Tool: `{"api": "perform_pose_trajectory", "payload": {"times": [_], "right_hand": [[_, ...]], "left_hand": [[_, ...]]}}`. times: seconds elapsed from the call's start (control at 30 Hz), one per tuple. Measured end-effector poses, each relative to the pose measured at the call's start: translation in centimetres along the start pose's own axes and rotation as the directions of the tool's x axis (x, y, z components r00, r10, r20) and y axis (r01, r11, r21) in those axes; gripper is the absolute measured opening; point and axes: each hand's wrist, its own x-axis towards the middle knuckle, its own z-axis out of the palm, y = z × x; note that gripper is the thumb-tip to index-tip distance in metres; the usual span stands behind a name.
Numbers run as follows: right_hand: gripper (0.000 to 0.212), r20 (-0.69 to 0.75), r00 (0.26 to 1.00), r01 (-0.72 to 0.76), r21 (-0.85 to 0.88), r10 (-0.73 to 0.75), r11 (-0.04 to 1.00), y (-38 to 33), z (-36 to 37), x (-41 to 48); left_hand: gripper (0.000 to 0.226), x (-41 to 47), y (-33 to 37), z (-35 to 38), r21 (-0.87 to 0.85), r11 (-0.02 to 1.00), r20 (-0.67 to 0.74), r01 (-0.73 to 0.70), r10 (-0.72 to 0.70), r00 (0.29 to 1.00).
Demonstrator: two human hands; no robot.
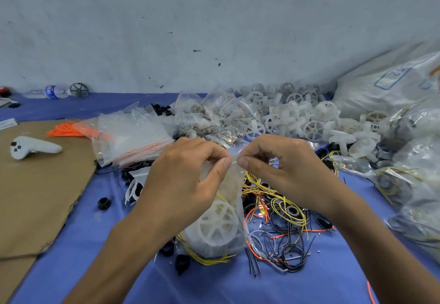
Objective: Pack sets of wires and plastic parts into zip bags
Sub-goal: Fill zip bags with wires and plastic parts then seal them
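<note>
A clear zip bag (229, 191) hangs between my hands over the blue table. Inside it sit a white plastic wheel (217, 224) and yellow wire. My left hand (188, 172) pinches the bag's top edge from the left. The same edge is pinched from the right by my right hand (281, 168); the two thumbs nearly touch. A tangle of loose yellow, black and orange wires (281, 210) lies under my right wrist. White plastic wheels (307, 118) are heaped at the back right. A stack of empty zip bags (131, 137) lies to the left.
Brown cardboard (35, 196) covers the table's left side, with a grey controller (31, 150) and orange wires (66, 129) on it. Filled bags (414, 184) pile up at the right edge. Small black rings (104, 203) are scattered about. A water bottle (51, 91) lies far left.
</note>
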Motion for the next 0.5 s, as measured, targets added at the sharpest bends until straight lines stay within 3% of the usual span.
{"api": "perform_pose_trajectory", "payload": {"times": [0.3, 0.5], "right_hand": [[0.009, -0.004, 1.0, 0.004, -0.002, -0.004, 1.0, -0.5, -0.3, -0.3], [0.006, 0.016, 0.995, 0.099, -0.056, -0.098, 0.994, -0.3, -0.2, -0.7]], "left_hand": [[0.011, 0.3, 1.1, 0.2, 0.138, 0.989, -0.032, -0.06, 0.065, 0.997], [0.015, 0.2, 1.0, 0.1, 0.111, 0.993, 0.003, -0.052, 0.052, 0.999]]}}
